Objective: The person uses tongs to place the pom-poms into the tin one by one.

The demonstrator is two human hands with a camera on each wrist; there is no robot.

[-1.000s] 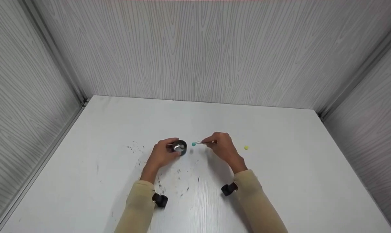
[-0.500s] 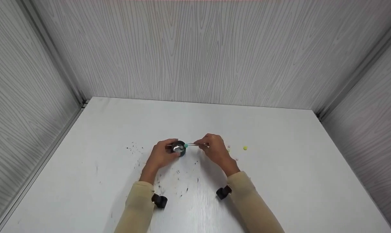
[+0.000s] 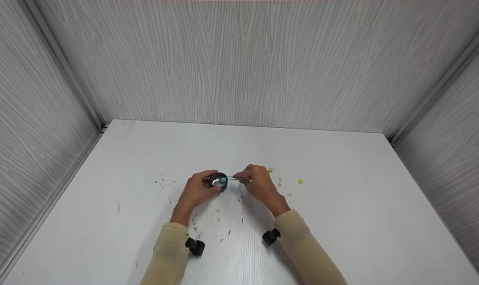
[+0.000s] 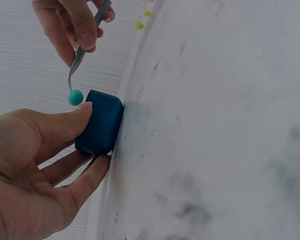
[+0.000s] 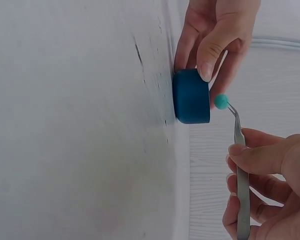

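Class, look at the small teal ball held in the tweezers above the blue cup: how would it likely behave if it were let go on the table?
The teal ball looks round, so it would probably roll. Fine tweezers carry it by their tips alone, so it is likely very light. The pinch looks small, so it may slip out easily.

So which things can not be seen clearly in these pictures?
- Inside of the dark blue cup: both wrist views show only its outer wall; in the head view it is too small, only a shine shows.
- Small beads on the table, such as the yellow bead: too small in the head view to tell their shape.
- Tweezers: upper end cut off by the bottom edge in the right wrist view.
- Left hand: palm cut off by the frame edge in the left wrist view.
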